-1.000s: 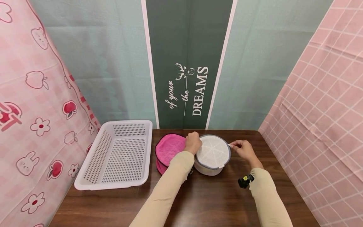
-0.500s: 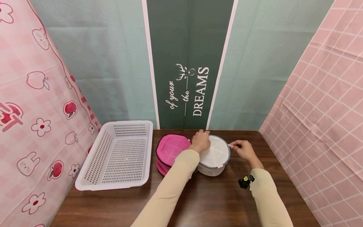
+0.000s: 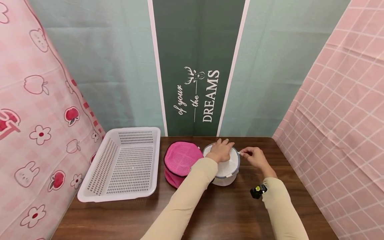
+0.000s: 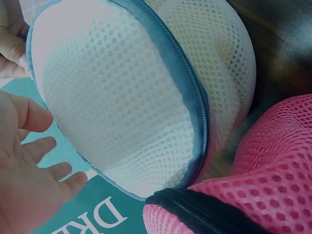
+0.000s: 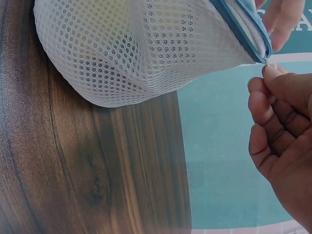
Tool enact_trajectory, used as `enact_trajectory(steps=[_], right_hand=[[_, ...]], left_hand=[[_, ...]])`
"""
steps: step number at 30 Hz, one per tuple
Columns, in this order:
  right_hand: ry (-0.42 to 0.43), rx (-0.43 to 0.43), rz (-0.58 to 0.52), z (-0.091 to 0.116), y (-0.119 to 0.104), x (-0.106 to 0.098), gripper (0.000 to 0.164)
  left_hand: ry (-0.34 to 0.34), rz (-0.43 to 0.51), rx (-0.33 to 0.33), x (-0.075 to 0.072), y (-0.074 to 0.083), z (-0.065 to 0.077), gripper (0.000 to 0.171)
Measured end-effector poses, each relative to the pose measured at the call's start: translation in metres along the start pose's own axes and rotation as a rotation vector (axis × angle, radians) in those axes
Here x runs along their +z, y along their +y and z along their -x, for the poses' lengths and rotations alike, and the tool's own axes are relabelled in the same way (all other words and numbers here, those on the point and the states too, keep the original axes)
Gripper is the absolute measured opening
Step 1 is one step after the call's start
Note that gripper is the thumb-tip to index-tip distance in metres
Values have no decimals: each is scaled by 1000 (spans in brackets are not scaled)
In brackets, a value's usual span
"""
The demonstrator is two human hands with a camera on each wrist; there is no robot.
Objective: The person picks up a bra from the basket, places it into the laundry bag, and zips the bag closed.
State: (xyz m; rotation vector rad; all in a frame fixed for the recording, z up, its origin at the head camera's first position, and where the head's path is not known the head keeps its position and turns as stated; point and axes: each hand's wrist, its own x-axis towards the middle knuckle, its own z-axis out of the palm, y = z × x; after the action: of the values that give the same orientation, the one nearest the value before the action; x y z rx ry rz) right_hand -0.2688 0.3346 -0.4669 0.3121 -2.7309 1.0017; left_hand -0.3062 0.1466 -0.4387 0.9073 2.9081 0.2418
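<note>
A round white mesh laundry bag [image 3: 232, 166] with a blue-grey zipper rim stands on the table, and its zipper [image 4: 197, 107] looks done up along the visible side. Something pale yellow shows through its mesh in the right wrist view. My left hand [image 3: 221, 151] lies over the bag's top with its fingers spread. At the bag's right edge my right hand [image 3: 255, 157] pinches the small zipper pull [image 5: 267, 62] between thumb and forefinger. Close on the left sits a pink mesh bag [image 3: 183, 158] with a black zipper rim, partly hidden by my left sleeve.
To the left stands a white perforated plastic basket [image 3: 158, 160] with nothing in it. The dark wooden table [image 3: 228, 213] ends at a hanging cloth [image 3: 132, 83] behind. Pink printed cloths hang on both sides.
My left hand has slid right, from the gap between the bags onto the top of the white bag, its fingers spreading. My right hand keeps its pinch at the bag's right edge.
</note>
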Motion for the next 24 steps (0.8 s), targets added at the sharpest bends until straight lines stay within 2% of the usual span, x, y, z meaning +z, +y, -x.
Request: enact_trajectory(steps=[4, 7, 17, 21, 24], right_hand=[[-23, 19, -16, -1, -2, -1, 8], [-29, 22, -21, -1, -3, -1, 8], [-17, -4, -8, -1, -3, -2, 4], [-35, 10, -21, 0, -6, -3, 5], [-58, 22, -35, 0, -8, -3, 5]], left_hand=[[-57, 1, -8, 2, 0, 0, 60], [-69, -8, -3, 2, 0, 0, 59], [-38, -64, 6, 4, 6, -3, 56], [-4, -79, 2, 6, 7, -2, 41], [56, -65, -11, 10, 7, -1, 30]])
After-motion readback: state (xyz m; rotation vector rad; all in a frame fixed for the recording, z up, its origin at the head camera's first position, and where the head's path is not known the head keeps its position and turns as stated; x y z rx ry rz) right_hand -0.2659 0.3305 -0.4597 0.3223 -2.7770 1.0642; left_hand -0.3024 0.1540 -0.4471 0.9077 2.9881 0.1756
